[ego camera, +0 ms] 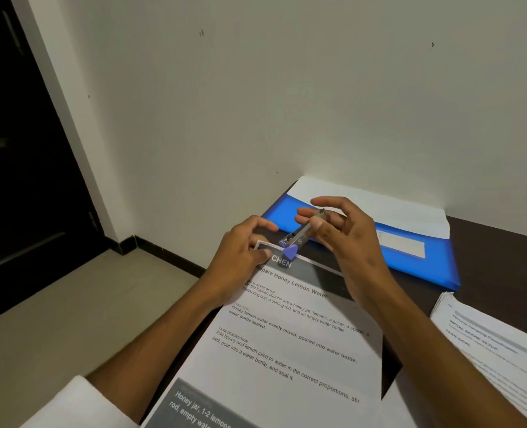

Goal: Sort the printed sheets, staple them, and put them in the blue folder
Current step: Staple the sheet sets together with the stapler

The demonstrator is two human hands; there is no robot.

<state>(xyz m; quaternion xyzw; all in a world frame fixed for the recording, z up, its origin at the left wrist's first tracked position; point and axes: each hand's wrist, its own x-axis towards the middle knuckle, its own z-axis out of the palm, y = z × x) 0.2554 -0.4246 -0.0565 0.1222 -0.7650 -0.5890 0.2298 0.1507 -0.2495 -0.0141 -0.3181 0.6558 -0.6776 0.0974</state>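
Dark flooring and a door frame fill the far left, away from the work. Next, the left hand (240, 251) is pressed on the top left corner of the printed sheets (287, 344), fingers curled over the edge, apparently so the stack is kept square for stapling. On the top sheet "Prepare Honey Lemon Water", "TASK DESCRIPTION" and the letters "CHEN" can be read. A small stapler (296, 237) with a purple tip is pinched in the right hand (345, 239), its mouth brought to that same corner. Behind it the blue folder (410, 261) is laid on the dark counter (496, 251), paper protruding from it. Another pile of sheets (496, 353), marked "TASK GOAL", is kept at the right.
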